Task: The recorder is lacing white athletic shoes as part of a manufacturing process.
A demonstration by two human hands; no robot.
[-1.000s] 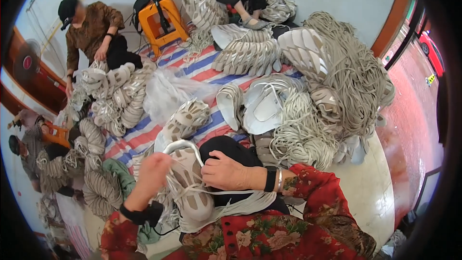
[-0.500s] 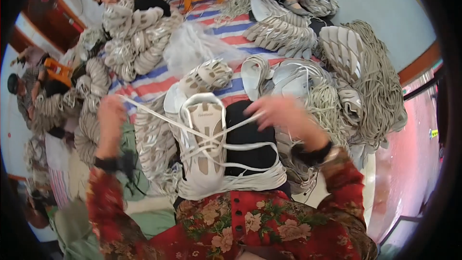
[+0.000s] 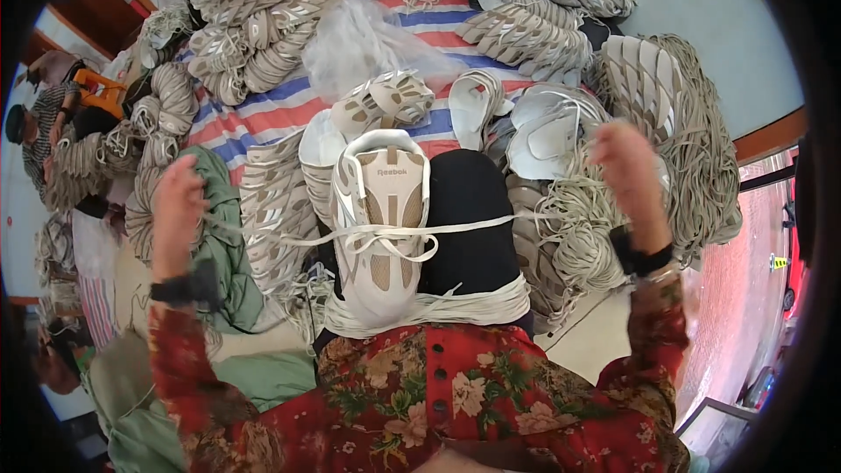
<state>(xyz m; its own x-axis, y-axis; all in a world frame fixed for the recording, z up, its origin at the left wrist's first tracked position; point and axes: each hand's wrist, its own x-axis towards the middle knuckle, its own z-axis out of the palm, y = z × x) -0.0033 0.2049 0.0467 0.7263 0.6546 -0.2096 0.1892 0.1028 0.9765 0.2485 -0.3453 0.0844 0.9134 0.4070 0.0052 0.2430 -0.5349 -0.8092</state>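
Observation:
A beige and white shoe upper (image 3: 383,276) rests toe-down on my lap, over my left thigh. Across its tongue a cream shoelace (image 3: 394,241) is tied in a bow. The lace's two ends stretch sideways, one toward each hand. My left hand (image 3: 180,201) is raised left of the upper, fingers apart, close to the left lace end; I see no lace gripped in it. Held higher, my right hand (image 3: 631,166) is well clear of the right lace end, and its fingers are smeared by motion. A bundle of cream laces (image 3: 447,308) lies across my lap.
Stacked uppers (image 3: 276,219) stand left of my knees. More uppers (image 3: 385,101) and loose white pieces lie ahead. On the right are a coil of laces (image 3: 587,245) and a long lace heap (image 3: 701,158). A striped sheet (image 3: 285,109) covers the floor; other people sit farther off.
Crossed lace ends pulled up by both hands have become a bow on the upper. My hands have spread wider apart, the right one moving up and right.

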